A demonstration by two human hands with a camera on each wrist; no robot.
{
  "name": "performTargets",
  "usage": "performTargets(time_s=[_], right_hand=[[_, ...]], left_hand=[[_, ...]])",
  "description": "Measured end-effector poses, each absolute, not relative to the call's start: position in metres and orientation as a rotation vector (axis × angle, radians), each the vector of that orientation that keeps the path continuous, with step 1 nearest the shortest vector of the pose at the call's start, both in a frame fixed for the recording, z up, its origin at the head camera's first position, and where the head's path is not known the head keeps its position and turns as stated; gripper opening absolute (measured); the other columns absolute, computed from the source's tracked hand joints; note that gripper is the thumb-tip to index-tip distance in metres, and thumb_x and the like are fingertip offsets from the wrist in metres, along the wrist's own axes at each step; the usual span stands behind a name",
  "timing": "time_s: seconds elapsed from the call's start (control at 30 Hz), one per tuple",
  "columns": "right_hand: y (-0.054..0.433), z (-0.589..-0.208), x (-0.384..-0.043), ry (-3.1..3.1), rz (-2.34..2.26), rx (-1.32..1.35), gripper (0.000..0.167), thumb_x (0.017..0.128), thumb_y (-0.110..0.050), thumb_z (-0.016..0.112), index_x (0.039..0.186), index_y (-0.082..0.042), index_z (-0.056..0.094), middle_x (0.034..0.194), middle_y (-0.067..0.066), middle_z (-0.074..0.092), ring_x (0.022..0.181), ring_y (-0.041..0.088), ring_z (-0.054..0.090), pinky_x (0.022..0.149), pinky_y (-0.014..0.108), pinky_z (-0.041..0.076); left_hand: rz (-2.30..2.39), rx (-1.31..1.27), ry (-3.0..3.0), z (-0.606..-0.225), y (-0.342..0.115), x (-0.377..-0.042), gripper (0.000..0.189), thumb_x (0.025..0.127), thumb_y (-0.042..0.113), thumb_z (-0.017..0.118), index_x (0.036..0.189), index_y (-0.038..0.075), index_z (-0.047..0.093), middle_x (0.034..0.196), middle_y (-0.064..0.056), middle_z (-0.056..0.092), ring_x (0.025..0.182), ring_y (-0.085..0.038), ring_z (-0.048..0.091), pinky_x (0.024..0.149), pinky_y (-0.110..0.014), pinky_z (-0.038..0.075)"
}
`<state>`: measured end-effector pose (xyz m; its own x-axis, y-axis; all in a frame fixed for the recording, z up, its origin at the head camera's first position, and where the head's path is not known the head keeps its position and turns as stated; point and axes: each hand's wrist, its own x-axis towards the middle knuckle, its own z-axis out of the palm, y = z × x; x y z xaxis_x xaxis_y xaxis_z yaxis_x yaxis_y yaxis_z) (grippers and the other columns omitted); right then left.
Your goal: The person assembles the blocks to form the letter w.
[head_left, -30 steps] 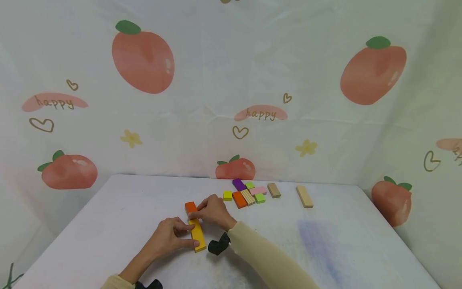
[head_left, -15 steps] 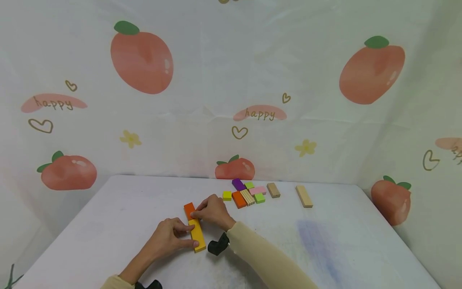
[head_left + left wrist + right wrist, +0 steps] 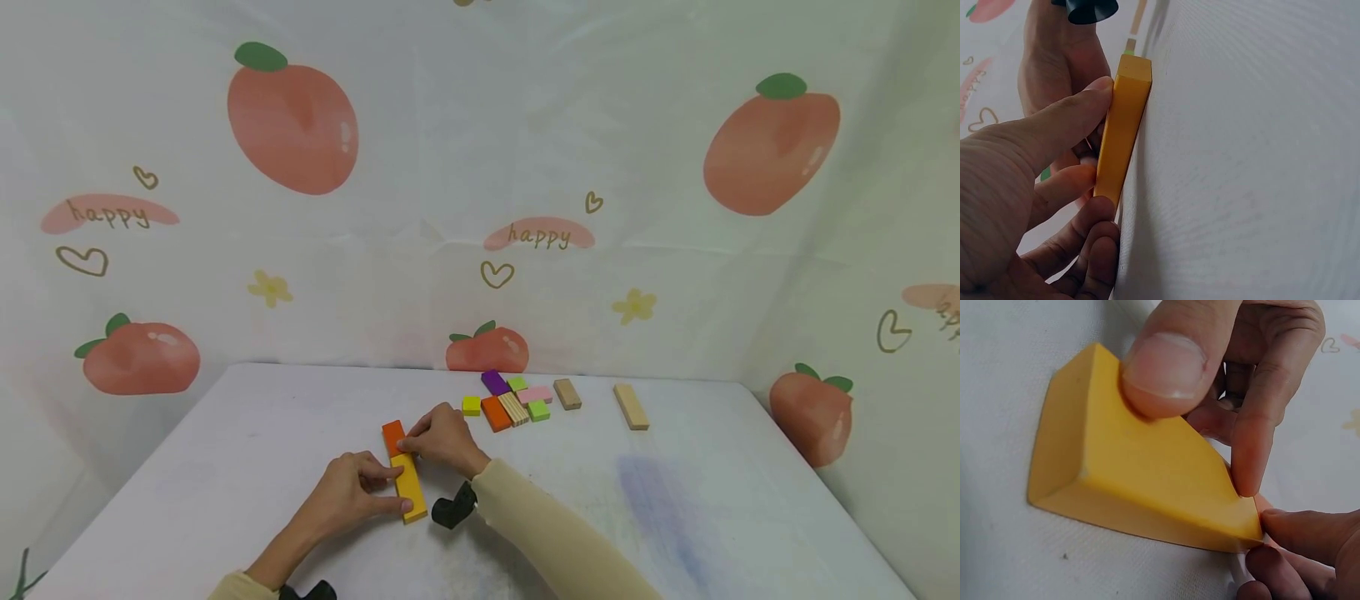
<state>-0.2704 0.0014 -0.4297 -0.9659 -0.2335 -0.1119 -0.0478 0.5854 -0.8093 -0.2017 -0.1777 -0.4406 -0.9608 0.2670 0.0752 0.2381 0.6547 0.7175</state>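
Note:
A long yellow block (image 3: pixel 410 490) lies flat on the white table, end to end with a shorter orange block (image 3: pixel 392 435). My left hand (image 3: pixel 347 490) holds the yellow block, its thumb near the close end and fingers toward the far end; the left wrist view has the thumb and fingertips along one face of this yellow block (image 3: pixel 1124 125). At the joint between both blocks, my right hand (image 3: pixel 448 440) pinches the orange block with thumb and fingers. In the right wrist view the yellow block (image 3: pixel 1154 469) fills the middle and hides most of the orange one.
Beyond the hands is a cluster with a purple block (image 3: pixel 495 382), a yellow cube (image 3: pixel 471 406), another orange block (image 3: pixel 495 413), a striped wooden piece (image 3: pixel 513 409), a pink block (image 3: pixel 536 395) and green cubes. Farther right lie two plain wooden blocks (image 3: pixel 567 394). A printed curtain hangs behind.
The orange block has shifted slightly left at its far end, and the right fingertips have moved a little with it. The left hand and yellow block stay nearly still.

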Motion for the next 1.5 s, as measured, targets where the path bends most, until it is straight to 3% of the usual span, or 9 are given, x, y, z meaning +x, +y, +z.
performTargets(time_s=[0.5,0.83,0.93,1.2,1.37,1.5], right_hand=[[0.006,-0.429,-0.27,2.593,-1.341,-0.272,0.017,0.087,-0.025,0.083,0.089,-0.009,0.08,0.074,-0.004,0.066,0.066,0.014,0.057,0.061,0.025,0.05],[0.042,-0.427,-0.28,2.652,-1.427,-0.387,0.025,0.088,-0.023,0.081,0.104,-0.004,0.077,0.08,-0.001,0.065,0.07,0.015,0.057,0.063,0.025,0.05],[0.058,-0.429,-0.286,2.774,-1.379,-0.439,0.028,0.088,-0.02,0.081,0.109,-0.002,0.075,0.086,0.002,0.065,0.076,0.016,0.056,0.066,0.025,0.05],[0.086,-0.436,-0.302,3.037,-1.055,-0.376,0.042,0.083,-0.022,0.085,0.119,-0.005,0.074,0.108,0.011,0.061,0.105,0.027,0.051,0.086,0.04,0.05],[0.088,-0.438,-0.308,3.032,-0.962,-0.374,0.048,0.083,-0.025,0.085,0.125,-0.007,0.072,0.112,0.011,0.057,0.11,0.027,0.049,0.088,0.04,0.05],[0.088,-0.437,-0.309,3.034,-0.95,-0.426,0.043,0.084,-0.023,0.085,0.122,-0.006,0.073,0.11,0.012,0.058,0.108,0.029,0.049,0.087,0.041,0.047]], left_hand=[[1.226,0.459,2.833,-0.44,-0.178,-0.202,0.049,0.069,0.037,0.094,0.106,0.007,0.081,0.078,0.007,0.063,0.075,-0.013,0.051,0.065,-0.024,0.044],[1.245,0.451,2.82,-0.442,-0.179,-0.203,0.052,0.068,0.037,0.095,0.107,0.006,0.08,0.08,0.007,0.064,0.075,-0.014,0.053,0.066,-0.024,0.046],[1.247,0.451,2.816,-0.443,-0.179,-0.205,0.052,0.068,0.038,0.094,0.107,0.006,0.08,0.081,0.008,0.064,0.075,-0.013,0.053,0.067,-0.024,0.046],[1.247,0.431,2.818,-0.443,-0.178,-0.205,0.053,0.067,0.039,0.095,0.107,0.007,0.08,0.081,0.008,0.064,0.077,-0.014,0.052,0.067,-0.024,0.046],[1.239,0.434,2.827,-0.442,-0.178,-0.203,0.052,0.067,0.038,0.095,0.107,0.007,0.08,0.08,0.007,0.063,0.077,-0.013,0.052,0.067,-0.024,0.046],[1.239,0.453,2.835,-0.443,-0.179,-0.203,0.052,0.067,0.038,0.095,0.106,0.007,0.081,0.079,0.008,0.063,0.076,-0.013,0.052,0.067,-0.024,0.046]])
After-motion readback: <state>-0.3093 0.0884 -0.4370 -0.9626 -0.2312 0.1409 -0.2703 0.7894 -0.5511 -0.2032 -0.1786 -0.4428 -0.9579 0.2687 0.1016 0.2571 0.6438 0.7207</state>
